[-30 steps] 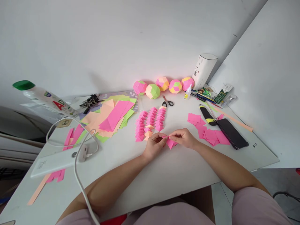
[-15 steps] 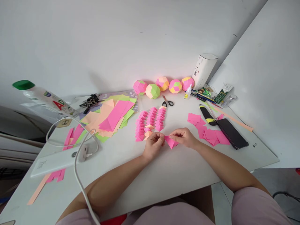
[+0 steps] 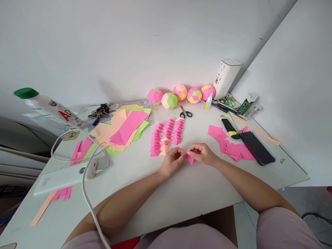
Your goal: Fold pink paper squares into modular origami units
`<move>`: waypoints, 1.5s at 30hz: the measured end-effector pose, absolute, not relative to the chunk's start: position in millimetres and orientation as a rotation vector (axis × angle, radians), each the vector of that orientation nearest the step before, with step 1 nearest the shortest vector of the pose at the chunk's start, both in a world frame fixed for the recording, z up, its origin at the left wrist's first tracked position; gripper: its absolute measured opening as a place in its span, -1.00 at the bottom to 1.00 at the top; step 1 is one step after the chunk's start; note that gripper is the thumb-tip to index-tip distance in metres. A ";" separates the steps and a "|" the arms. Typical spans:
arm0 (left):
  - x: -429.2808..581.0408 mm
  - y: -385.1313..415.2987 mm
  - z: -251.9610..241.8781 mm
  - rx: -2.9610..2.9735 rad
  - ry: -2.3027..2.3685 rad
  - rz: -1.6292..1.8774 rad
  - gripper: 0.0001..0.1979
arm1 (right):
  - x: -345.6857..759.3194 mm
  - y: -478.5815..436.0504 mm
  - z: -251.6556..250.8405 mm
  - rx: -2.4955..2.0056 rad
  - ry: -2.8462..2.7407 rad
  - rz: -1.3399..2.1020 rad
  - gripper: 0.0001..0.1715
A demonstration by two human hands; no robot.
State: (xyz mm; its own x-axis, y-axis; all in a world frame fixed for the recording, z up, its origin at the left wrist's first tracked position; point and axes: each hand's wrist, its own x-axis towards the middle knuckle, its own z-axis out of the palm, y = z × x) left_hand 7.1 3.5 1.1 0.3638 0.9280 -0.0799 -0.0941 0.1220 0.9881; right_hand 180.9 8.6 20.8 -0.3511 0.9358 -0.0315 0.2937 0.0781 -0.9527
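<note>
A small folded piece of pink paper is pinched between my two hands, just above the table's middle. My left hand grips its left corner with thumb and forefinger. On the other side, my right hand closes its fingertips on the upper edge, hiding part of the paper. Beyond my left hand, folded pink units stand in three rows with a few orange ones among them. Several flat pink paper squares lie to the right of my right hand.
Paper balls line the wall, near scissors and a glue bottle. On the left are coloured sheets, a spray can and a white power bank with a looping cable. A cutter and black phone lie right.
My left hand has shifted slightly right, closer to my right hand. The pink paper has turned a little, and more of it is covered by my fingers.
</note>
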 end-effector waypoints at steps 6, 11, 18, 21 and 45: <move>6.1 3.1 0.6 1.250 0.874 0.938 -0.83 | 176.3 4.9 21.2 -1.186 -1.761 1.262 -0.95; 4.9 3.4 -0.9 1.196 0.890 0.968 -0.85 | 178.2 6.4 22.1 -1.188 -1.721 1.271 -0.94; 3.8 7.2 -6.5 1.003 0.858 1.070 -0.81 | 186.7 13.8 26.4 -1.230 -1.505 1.343 -0.92; 4.4 8.2 -5.7 0.952 0.852 1.068 -0.78 | 187.7 14.9 28.5 -1.174 -1.419 1.348 -0.89; 9.6 8.4 -2.6 0.930 0.849 1.203 -0.67 | 181.3 12.6 13.4 -1.182 -1.517 1.413 -0.71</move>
State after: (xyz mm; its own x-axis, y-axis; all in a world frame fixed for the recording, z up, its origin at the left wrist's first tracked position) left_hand 9.6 8.4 -2.6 0.1637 0.9853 -0.0487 -0.3762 0.1080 0.9202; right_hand 181.3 12.6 13.4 -0.3038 0.9501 -0.0713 0.1383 -0.0300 -0.9899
